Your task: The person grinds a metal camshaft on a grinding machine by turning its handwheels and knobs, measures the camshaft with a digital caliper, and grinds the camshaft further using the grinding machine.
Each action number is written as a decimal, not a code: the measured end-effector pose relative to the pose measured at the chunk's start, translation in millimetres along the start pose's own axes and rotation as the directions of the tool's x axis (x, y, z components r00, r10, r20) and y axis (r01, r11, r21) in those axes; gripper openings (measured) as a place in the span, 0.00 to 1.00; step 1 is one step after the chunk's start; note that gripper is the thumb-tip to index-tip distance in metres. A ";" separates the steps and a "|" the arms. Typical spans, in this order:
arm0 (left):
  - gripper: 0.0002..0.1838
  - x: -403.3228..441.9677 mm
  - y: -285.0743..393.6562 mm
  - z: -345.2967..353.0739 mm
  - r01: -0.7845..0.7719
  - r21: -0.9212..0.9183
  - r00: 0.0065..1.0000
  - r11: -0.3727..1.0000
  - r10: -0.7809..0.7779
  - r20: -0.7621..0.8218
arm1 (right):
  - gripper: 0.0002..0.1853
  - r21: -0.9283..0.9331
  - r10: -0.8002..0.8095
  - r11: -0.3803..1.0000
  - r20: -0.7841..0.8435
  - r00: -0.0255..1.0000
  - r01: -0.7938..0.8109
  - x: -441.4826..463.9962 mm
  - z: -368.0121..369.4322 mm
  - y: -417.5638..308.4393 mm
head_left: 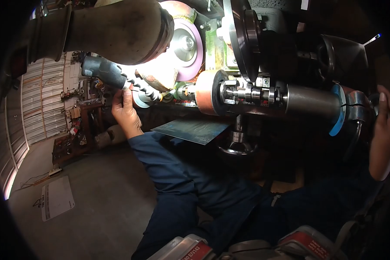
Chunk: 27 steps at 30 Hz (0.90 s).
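Observation:
My left hand is raised, with its thumb and fingers at the lower end of a black cylindrical fixture and a pale round knob or disc behind it. Exactly what the fingers grip is hidden. Beside it runs a segmented flexible hose. At far right, my right hand curls around a dark part at the end of the machine, too shadowed to name. Between my hands lies a shaft with several lobes and journals, held horizontally. A pink grinding wheel stands behind, and small orange sparks show near its lower edge.
A thick dust hose crosses the upper left under bright light. A flat metal plate juts out above my lap, with a chrome handwheel beside it. Respirator filters edge the bottom. A workbench stands left.

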State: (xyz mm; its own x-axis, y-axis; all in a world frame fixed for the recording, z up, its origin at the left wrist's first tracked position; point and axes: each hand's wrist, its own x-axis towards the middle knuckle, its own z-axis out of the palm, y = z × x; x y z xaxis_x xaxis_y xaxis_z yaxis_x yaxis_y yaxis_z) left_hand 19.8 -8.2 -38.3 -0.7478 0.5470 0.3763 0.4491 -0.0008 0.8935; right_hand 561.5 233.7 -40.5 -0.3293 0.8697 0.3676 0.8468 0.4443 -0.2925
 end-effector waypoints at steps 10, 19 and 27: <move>0.11 0.0 -0.6 -0.5 0.022 -0.004 1.000 1.000 -0.022 -0.011 | 0.16 0.073 0.014 0.997 -0.068 0.998 -0.009 -3.5 -3.0 -8.3; 0.11 1.0 -4.1 -3.9 0.029 -0.022 1.000 0.999 -0.029 -0.004 | 0.15 0.203 0.214 0.961 -0.104 0.971 -0.189 -5.6 -6.0 -28.4; 0.12 -1.0 1.3 1.7 0.030 -0.017 0.999 0.999 -0.030 -0.011 | 0.16 0.379 0.317 0.895 -0.174 0.932 -0.234 -12.8 1.2 -36.9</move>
State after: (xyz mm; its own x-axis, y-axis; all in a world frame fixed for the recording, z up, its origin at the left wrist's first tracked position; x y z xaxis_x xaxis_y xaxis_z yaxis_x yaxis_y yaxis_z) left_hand 21.9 -7.4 -37.9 -0.7663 0.5373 0.3523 0.4184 0.0012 0.9083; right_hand 534.0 206.5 -35.5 0.0339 0.9143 0.4035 0.6770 0.2760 -0.6822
